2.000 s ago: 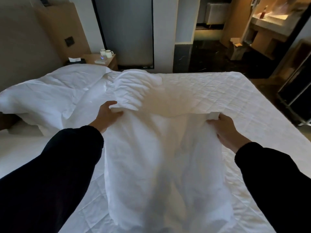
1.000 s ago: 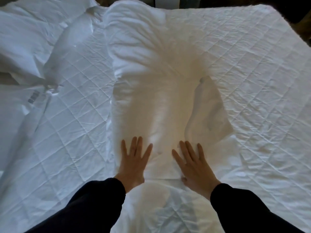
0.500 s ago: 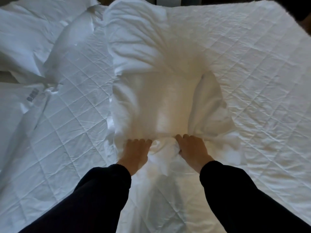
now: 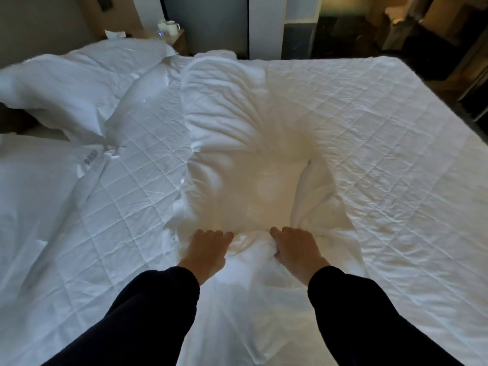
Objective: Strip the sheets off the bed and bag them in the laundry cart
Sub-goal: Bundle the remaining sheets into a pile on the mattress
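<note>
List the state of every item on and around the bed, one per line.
Sheet: loose, bunched mid-bed, gripped at its near edge.
Left hand: closed on the sheet.
Right hand: closed on the sheet.
Mattress pad: bare, still on the bed.
Pillows: piled at the far left.
Cups: upright on the nightstand.

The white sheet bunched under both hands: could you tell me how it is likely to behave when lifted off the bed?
The white sheet will probably go floppy and drape, since it already crumples into soft folds where the left hand and right hand gather it. It looks light for its bulk, thin cloth throughout. Loose ends may trail over the quilted mattress pad.
</note>
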